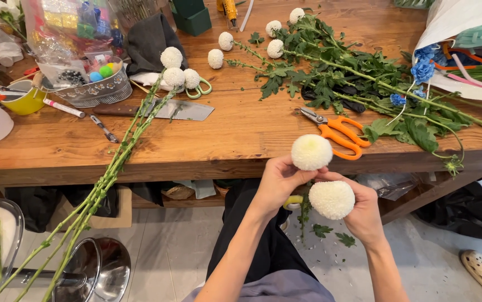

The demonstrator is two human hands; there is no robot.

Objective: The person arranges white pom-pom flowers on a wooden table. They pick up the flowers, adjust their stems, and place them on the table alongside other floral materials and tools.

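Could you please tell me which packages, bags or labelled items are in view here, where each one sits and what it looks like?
Clear plastic bag: table's far left corner, crumpled, stuffed with small multicoloured items.
White bag: far right on the table, large, holding teal, orange and pink strips.
Marker pen: left on the table, beside a clear ribbed bowl, slim white barrel with a label band, too small to make out.
No signs or screens are visible.
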